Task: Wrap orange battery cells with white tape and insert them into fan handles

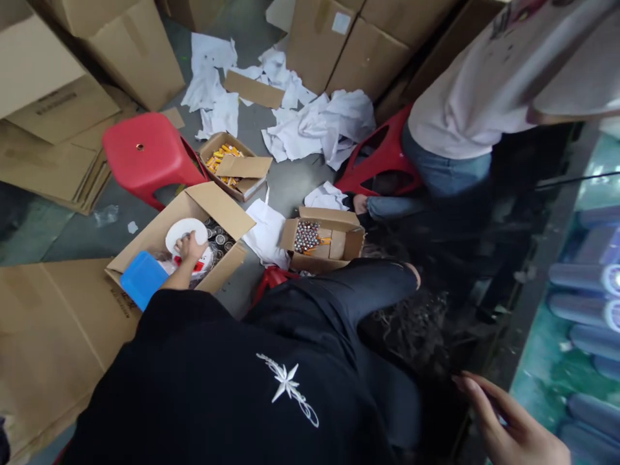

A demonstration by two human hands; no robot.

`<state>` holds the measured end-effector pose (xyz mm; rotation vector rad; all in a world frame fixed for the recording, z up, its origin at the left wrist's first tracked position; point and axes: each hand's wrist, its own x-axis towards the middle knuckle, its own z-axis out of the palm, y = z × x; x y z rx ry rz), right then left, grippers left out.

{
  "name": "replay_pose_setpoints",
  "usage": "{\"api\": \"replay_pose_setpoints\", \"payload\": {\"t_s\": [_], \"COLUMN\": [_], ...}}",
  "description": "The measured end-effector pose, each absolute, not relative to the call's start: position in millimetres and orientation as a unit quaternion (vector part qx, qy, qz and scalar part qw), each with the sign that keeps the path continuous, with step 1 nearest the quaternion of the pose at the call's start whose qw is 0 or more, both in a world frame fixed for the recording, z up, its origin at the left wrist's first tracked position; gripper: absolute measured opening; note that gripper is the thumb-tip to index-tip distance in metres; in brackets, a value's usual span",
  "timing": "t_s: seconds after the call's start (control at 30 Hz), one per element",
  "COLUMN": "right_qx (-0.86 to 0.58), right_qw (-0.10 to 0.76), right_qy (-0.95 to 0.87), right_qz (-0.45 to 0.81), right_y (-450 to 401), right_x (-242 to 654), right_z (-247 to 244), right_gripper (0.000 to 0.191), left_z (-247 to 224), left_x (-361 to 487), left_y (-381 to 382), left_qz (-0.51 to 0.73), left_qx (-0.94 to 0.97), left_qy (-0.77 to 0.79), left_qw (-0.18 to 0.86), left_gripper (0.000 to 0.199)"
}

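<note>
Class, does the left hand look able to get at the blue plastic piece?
Probably yes: nothing seems to cover the blue plastic piece, and it sits close beside the forearm, though the left hand is at the white disc.

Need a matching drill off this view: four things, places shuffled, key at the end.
1. Left hand
2. Right hand
3. Blue plastic piece
4. Pile of yellow-orange cylinders

A. beside the green surface
B. in a small open box by a red stool
C. on a white disc
D. at the near left end of the large open box

Pairs: 1-C, 2-A, 3-D, 4-B
</note>
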<state>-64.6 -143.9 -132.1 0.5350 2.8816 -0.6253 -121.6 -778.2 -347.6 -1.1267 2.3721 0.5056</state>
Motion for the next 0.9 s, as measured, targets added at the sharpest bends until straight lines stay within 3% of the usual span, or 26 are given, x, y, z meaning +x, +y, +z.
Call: {"api": "replay_pose_setpoints", "payload": {"t_s": [0.1, 0.17, 0.27, 0.3, 0.43, 0.53, 0.7, 0.8, 0.9], "right_qx": [0.224, 0.226, 0.145, 0.134, 0.208, 0.272, 0.231, 0.212, 0.223], "right_qw": [0.085, 0.089, 0.081, 0.057, -0.118, -0.209, -0.181, -0.179, -0.191], "right_qy": [0.928, 0.888, 0.799, 0.768, 0.716, 0.737, 0.806, 0.824, 0.86], "right_qz": [-0.286, -0.39, -0.578, -0.623, -0.656, -0.582, -0.514, -0.494, -0.416], "right_y": [-165, -187, -212, -215, -196, -177, -168, -167, -163], "right_x": [-63, -64, -68, -68, -41, 0, 38, 38, 34], "right_z": [-142, -151, -166, -170, -180, -179, -178, -183, -187], "right_gripper": [0.018, 0.03, 0.092, 0.098, 0.065, 0.046, 0.028, 0.028, 0.02], "left_z": [-319, -300, -281, -279, -278, -257, -180, -164, -175], "left_x": [-147, -157, -148, -142, -157, -211, -246, -226, -207], "left_y": [-730, -666, -555, -526, -464, -430, -337, -283, -250], "left_qz": [0.233, 0.363, 0.599, 0.648, 0.704, 0.688, 0.408, 0.288, 0.218], "left_qx": [-0.346, -0.266, -0.115, -0.061, 0.167, 0.304, 0.614, 0.694, 0.713], "left_qy": [0.89, 0.875, 0.751, 0.698, 0.531, 0.523, 0.638, 0.612, 0.605], "left_qw": [0.184, 0.18, 0.254, 0.297, 0.441, 0.4, 0.224, 0.246, 0.28], "left_gripper": [0.075, 0.081, 0.091, 0.093, 0.108, 0.107, 0.078, 0.035, 0.028]}}
